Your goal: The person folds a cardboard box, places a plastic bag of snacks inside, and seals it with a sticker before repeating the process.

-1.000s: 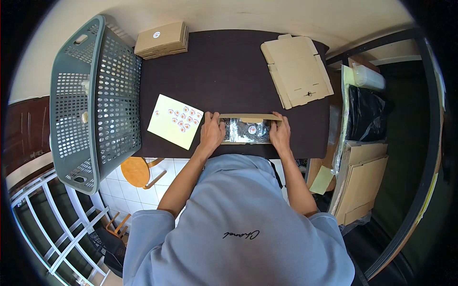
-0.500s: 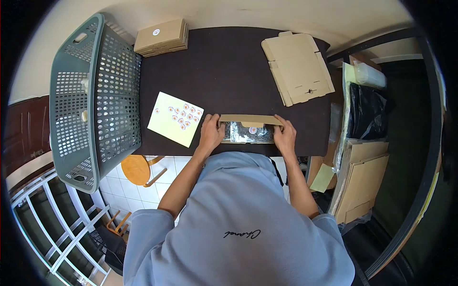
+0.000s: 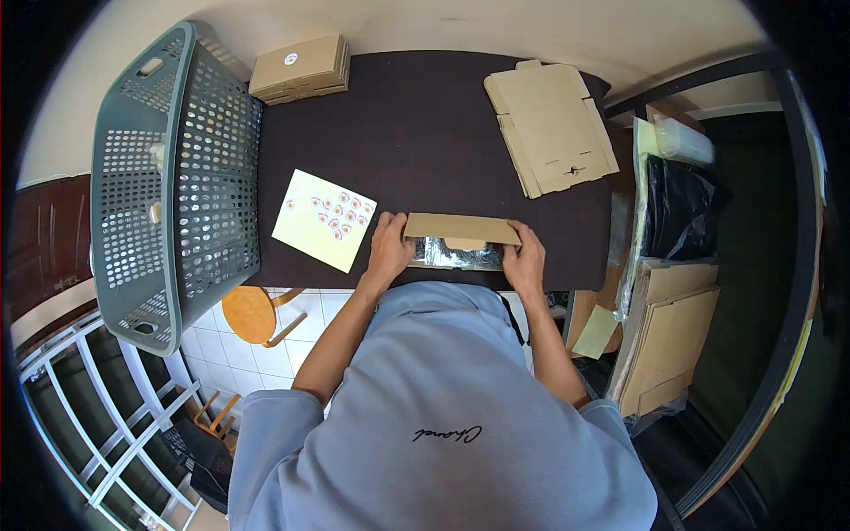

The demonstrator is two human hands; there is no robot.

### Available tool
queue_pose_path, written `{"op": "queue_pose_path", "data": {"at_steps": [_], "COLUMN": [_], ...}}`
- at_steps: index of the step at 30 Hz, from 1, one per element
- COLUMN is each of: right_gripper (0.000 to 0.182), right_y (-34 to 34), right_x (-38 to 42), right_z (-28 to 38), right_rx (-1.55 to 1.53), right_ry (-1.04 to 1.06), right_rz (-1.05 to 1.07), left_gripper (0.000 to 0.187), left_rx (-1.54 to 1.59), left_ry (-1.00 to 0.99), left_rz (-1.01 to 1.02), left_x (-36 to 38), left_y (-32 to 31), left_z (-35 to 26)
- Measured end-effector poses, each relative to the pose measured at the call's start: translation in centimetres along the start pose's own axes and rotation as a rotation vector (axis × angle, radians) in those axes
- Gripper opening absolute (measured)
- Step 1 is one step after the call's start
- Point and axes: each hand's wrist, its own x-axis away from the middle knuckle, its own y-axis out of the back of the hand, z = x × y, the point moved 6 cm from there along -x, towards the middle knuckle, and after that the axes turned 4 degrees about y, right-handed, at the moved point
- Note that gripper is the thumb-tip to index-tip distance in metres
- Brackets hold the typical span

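Note:
A small cardboard box [image 3: 462, 226] lies at the table's near edge with its lid flap tilted partway over the opening. Inside it shows a shiny, clear-wrapped item [image 3: 460, 257], mostly dark and silvery; its kind cannot be made out. My left hand [image 3: 390, 246] grips the box's left end, fingers curled at the lid's corner. At the right end, my right hand [image 3: 524, 258] holds the box the same way, with fingertips by the lid's edge. Left of the box rests a pale yellow sheet of round stickers [image 3: 325, 219].
Flattened cardboard boxes [image 3: 551, 128] lie at the back right of the dark table [image 3: 416, 133]. Folded boxes [image 3: 301, 69] are stacked at the back left, beside a tall green-grey basket [image 3: 217, 177]. More cardboard [image 3: 668, 345] leans right of the table; a wooden stool [image 3: 250, 315] stands lower left.
The lid flap has come down toward me and covers more of the wrapped item. A round sticker seen inside is now hidden. Both hands stay at the box's ends.

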Motion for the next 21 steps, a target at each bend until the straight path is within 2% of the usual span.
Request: {"op": "queue_pose_path", "data": {"at_steps": [4, 6, 8, 9, 11, 14, 16, 20, 21], "right_gripper": [0.047, 0.050, 0.054, 0.058, 0.064, 0.070, 0.078, 0.074, 0.070], "right_y": [-0.5, -0.5, -0.3, -0.1, 0.0, -0.2, -0.9, -3.0, -3.2], "right_x": [1.3, 1.6, 2.4, 2.8, 3.4, 3.9, 3.4, -1.1, -2.6], "right_z": [-0.3, -0.4, -0.3, 0.2, 0.2, -0.1, -0.3, -0.8, -0.4], "right_rx": [0.106, 0.077, 0.047, -0.029, -0.109, -0.198, -0.107, -0.070, -0.049], "right_ry": [0.111, 0.101, 0.086, 0.057, 0.024, 0.032, 0.060, 0.189, 0.159], "right_rz": [0.036, 0.072, 0.109, 0.169, 0.234, 0.303, 0.321, 0.204, 0.179], "left_gripper": [0.027, 0.032, 0.048, 0.048, 0.066, 0.077, 0.078, 0.078, 0.079], "left_rx": [-0.073, -0.108, 0.112, 0.111, 0.356, 0.397, 0.409, 0.363, 0.358], "left_ry": [0.028, 0.047, 0.138, 0.137, 0.219, 0.155, 0.148, 0.099, 0.100], "left_rz": [0.109, 0.141, 0.213, 0.213, 0.398, 0.488, 0.453, 0.350, 0.323], "left_x": [0.1, 0.3, 1.2, 1.5, 2.8, 3.9, 3.5, 0.6, -0.6], "left_y": [-0.5, -0.4, -0.2, 0.4, 0.6, 0.5, 0.1, 0.0, 0.2], "left_z": [0.5, 0.8, 1.3, 1.0, 0.5, -0.7, -0.4, -0.3, -0.4]}}
